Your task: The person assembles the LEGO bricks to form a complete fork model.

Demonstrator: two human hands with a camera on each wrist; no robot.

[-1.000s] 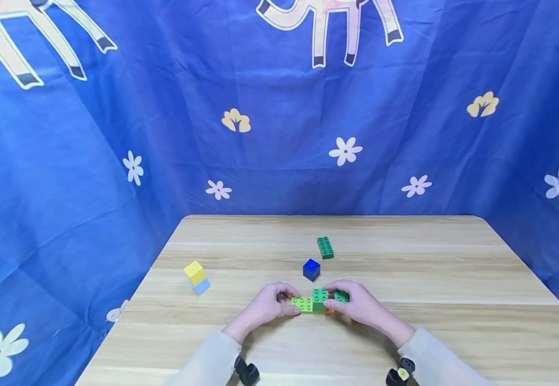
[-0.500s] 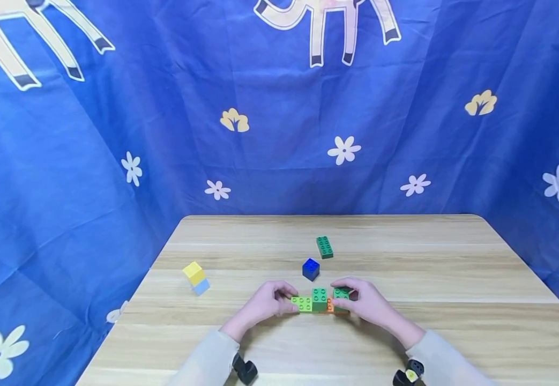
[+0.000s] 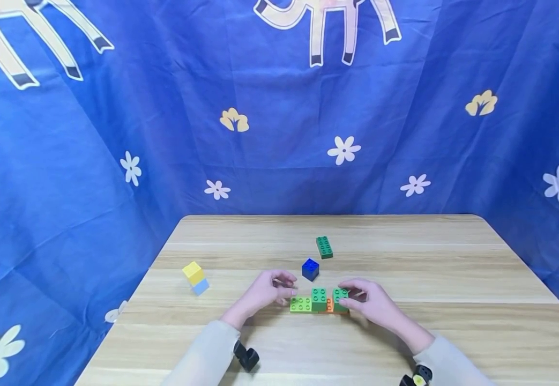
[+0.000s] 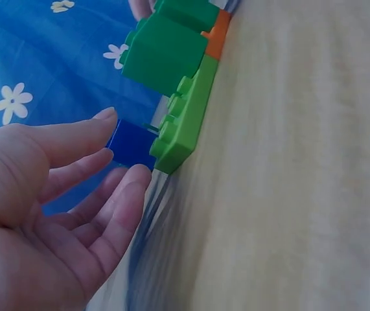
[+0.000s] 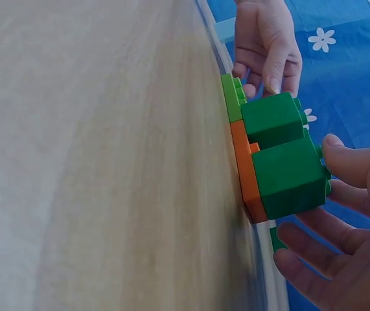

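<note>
Left hand empty, fingers parted, near lime brick; right hand loosely around right-end green block, contact unclear.

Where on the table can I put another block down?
There's lots of bare table right of the right hand, out to the blue curtain. Another bare patch lies between the yellow block and the left hand. It's crowded between the hands: the joined blocks are there, with the dark blue block just behind.
</note>
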